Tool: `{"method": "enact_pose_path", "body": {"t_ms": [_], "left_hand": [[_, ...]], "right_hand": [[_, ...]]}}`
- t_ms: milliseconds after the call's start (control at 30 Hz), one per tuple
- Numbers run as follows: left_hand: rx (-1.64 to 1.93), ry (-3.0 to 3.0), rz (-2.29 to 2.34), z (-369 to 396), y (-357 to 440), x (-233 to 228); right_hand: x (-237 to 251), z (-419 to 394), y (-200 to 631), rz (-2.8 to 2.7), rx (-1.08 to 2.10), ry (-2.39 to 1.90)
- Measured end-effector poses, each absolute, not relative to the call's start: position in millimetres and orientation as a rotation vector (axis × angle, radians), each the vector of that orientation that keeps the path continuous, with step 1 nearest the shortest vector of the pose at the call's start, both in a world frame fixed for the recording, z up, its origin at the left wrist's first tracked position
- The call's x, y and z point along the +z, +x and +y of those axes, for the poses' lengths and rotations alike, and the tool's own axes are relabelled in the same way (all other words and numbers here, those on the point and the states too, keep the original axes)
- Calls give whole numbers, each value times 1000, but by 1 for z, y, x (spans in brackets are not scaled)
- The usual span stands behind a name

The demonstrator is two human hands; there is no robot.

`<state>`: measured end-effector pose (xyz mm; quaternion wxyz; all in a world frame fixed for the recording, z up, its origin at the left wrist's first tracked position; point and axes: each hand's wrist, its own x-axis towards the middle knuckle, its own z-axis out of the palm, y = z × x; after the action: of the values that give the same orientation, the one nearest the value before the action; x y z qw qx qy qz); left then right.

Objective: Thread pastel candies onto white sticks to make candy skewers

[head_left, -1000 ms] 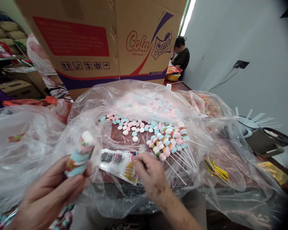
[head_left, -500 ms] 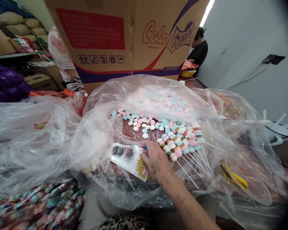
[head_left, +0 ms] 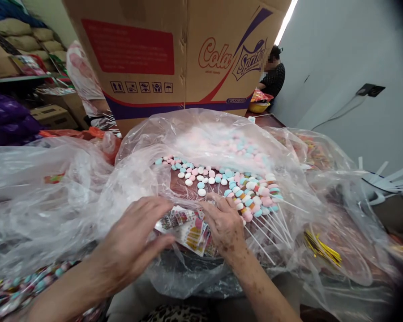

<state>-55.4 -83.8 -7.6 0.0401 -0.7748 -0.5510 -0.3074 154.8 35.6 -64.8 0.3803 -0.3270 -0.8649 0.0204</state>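
Observation:
My left hand [head_left: 134, 235] is open at the left of a small printed plastic packet [head_left: 191, 235], fingers stretched and thumb apart, with nothing in it. My right hand [head_left: 225, 223] lies at the packet's right edge, its fingers extended loosely and apart over the packet and the clear plastic. The packet lies flat, silver-white with yellow print. Close beside my right hand are several candy skewers [head_left: 255, 197], pink, white and blue candies on white sticks. Loose round candies [head_left: 201, 179] are spread beyond my hands, partly under a clear plastic bag [head_left: 137, 170].
A tall cardboard box [head_left: 147, 53] stands behind the bag. Gold twist ties [head_left: 322, 250] lie at the right. Wrapped candies [head_left: 30, 286] fill the lower left. More clear plastic [head_left: 36, 197] covers the left side. Two other people [head_left: 273, 76] are partly visible behind the box.
My left hand has come into view from the lower left, beside the packet. My right hand has shifted slightly and its fingers have loosened. The packet looks turned and more crumpled.

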Motion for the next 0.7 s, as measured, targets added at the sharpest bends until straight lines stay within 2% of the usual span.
{"method": "enact_pose_path", "body": {"t_ms": [133,367,467,700], "left_hand": [[-920,-2472,-1699,-34,-23,-21],[-1044,-2992,-2288,-15,-20,-23],[-1082,-3042,-2302,-14,-19,-19],[-1131,-3174,-2142,-15,-19,-31]], "right_hand": [[-56,31,165,-2102,331,-700],[-52,26,181,-2052,749,-776],[-52,23,183,-2040,712,-778],[-48,17,180,-1955,340,-746]]}}
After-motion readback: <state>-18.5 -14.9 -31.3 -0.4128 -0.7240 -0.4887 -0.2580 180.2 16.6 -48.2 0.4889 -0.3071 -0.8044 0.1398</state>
